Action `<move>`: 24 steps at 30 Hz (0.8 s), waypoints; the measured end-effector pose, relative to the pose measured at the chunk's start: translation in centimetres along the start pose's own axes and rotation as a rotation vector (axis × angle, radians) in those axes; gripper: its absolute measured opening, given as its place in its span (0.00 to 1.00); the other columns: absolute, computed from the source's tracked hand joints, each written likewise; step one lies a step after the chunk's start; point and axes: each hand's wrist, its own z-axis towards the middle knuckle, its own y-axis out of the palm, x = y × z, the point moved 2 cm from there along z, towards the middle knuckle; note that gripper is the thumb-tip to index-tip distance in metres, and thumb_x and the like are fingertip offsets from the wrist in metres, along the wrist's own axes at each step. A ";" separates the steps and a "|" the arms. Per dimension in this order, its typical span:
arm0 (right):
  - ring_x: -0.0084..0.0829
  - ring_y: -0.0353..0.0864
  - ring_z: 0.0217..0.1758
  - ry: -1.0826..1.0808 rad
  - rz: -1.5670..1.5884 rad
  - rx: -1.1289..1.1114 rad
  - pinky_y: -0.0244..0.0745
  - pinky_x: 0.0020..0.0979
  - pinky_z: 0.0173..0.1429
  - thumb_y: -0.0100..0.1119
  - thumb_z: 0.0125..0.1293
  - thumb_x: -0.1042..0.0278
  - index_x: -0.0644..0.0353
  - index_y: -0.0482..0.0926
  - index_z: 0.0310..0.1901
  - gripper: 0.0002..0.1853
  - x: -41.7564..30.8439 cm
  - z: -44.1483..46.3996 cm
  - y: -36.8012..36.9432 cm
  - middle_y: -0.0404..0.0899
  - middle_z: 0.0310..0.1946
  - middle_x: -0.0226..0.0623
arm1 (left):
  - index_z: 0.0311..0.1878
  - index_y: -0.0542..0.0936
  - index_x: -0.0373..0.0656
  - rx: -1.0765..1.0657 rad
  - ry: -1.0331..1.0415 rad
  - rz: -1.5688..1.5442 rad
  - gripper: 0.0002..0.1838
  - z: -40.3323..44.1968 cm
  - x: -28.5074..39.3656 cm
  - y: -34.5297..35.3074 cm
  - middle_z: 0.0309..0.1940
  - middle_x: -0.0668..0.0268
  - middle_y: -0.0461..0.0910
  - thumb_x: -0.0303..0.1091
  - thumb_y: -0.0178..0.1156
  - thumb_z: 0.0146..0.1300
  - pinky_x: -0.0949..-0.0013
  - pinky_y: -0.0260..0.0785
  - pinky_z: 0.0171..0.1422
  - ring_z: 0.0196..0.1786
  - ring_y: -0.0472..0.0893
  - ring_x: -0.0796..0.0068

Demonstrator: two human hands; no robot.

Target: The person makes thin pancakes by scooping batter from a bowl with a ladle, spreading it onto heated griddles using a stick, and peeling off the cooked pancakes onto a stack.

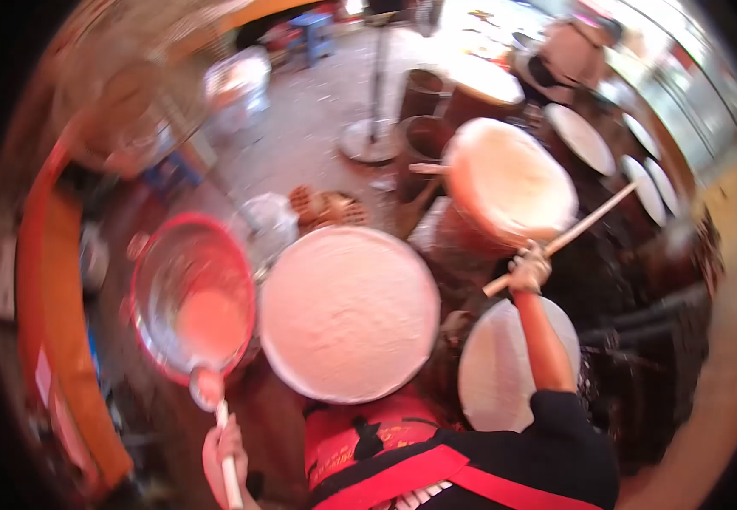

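Food workshop — ladle (pixel 207 388), red basin (pixel 161 276)

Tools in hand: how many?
2: a ladle in the left hand, by the red tub; a stick in the right hand. Both hands show.

Left hand (pixel 214 451) curled low, right arm (pixel 546 344) outstretched, right hand (pixel 530 269) clenched
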 end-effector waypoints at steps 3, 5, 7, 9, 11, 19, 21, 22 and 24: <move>0.19 0.61 0.09 0.207 -0.643 -0.404 0.55 0.23 0.13 0.59 0.62 0.49 0.54 0.75 0.33 0.16 0.3 -11.6 10.0 0.69 0.16 0.25 | 0.49 0.64 0.29 -0.046 0.035 0.101 0.10 2.0 2.7 -1.1 0.23 0.67 0.63 0.25 0.42 0.69 0.80 0.58 0.17 0.17 0.61 0.84; 0.18 0.62 0.10 0.510 -1.112 -0.709 0.58 0.22 0.13 0.54 0.67 0.51 0.56 0.76 0.34 0.15 2.8 -17.9 16.3 0.71 0.17 0.27 | 0.51 0.62 0.30 -0.050 -0.077 -0.158 0.12 4.0 5.9 -2.4 0.23 0.66 0.63 0.24 0.47 0.67 0.80 0.58 0.19 0.18 0.61 0.83; 0.18 0.64 0.12 0.742 -1.189 -0.898 0.59 0.22 0.14 0.49 0.69 0.54 0.58 0.76 0.45 0.16 7.0 -23.4 19.7 0.74 0.20 0.29 | 0.49 0.62 0.31 -0.002 -0.050 -0.232 0.09 6.5 9.4 -3.3 0.23 0.68 0.63 0.27 0.43 0.70 0.81 0.57 0.18 0.17 0.60 0.84; 0.20 0.69 0.15 1.009 -1.207 -1.132 0.63 0.22 0.16 0.47 0.70 0.55 0.51 0.59 0.68 0.27 10.5 -29.6 23.9 0.77 0.24 0.34 | 0.44 0.62 0.34 -0.068 -0.062 -0.179 0.07 10.8 14.3 -5.8 0.24 0.69 0.62 0.25 0.47 0.68 0.82 0.59 0.19 0.21 0.63 0.84; 0.21 0.70 0.15 1.029 -1.333 -1.301 0.64 0.23 0.17 0.46 0.70 0.56 0.52 0.60 0.67 0.26 15.6 -32.5 26.7 0.77 0.24 0.35 | 0.40 0.63 0.36 -0.019 0.117 0.100 0.05 16.0 18.9 -8.1 0.25 0.69 0.63 0.24 0.48 0.67 0.83 0.60 0.22 0.23 0.64 0.84; 0.18 0.67 0.12 0.811 -1.840 -1.669 0.61 0.23 0.15 0.44 0.70 0.60 0.46 0.63 0.68 0.24 35.2 -39.2 39.9 0.72 0.16 0.28 | 0.47 0.67 0.39 -0.006 0.275 0.351 0.09 28.9 25.8 -12.2 0.18 0.74 0.63 0.25 0.45 0.64 0.81 0.60 0.24 0.20 0.64 0.85; 0.17 0.65 0.11 0.722 -1.942 -1.763 0.60 0.23 0.15 0.43 0.70 0.62 0.46 0.65 0.67 0.23 36.7 -43.2 42.8 0.70 0.14 0.26 | 0.42 0.66 0.39 0.254 0.131 -0.169 0.06 32.9 26.8 -13.1 0.17 0.72 0.62 0.23 0.45 0.61 0.79 0.58 0.21 0.18 0.64 0.84; 0.19 0.66 0.12 0.626 -2.003 -1.874 0.61 0.24 0.16 0.44 0.69 0.64 0.47 0.65 0.66 0.23 37.4 -44.2 43.5 0.70 0.14 0.27 | 0.42 0.66 0.39 0.258 0.126 -0.178 0.06 33.8 27.4 -12.5 0.17 0.72 0.62 0.23 0.45 0.61 0.79 0.58 0.21 0.18 0.64 0.84; 0.22 0.70 0.16 0.391 -2.002 -2.138 0.67 0.28 0.21 0.46 0.63 0.70 0.48 0.66 0.66 0.27 40.2 -41.9 42.1 0.72 0.16 0.29 | 0.33 0.65 0.40 0.335 0.297 -0.073 0.02 35.0 28.7 -11.5 0.15 0.72 0.60 0.22 0.46 0.58 0.75 0.56 0.17 0.14 0.63 0.79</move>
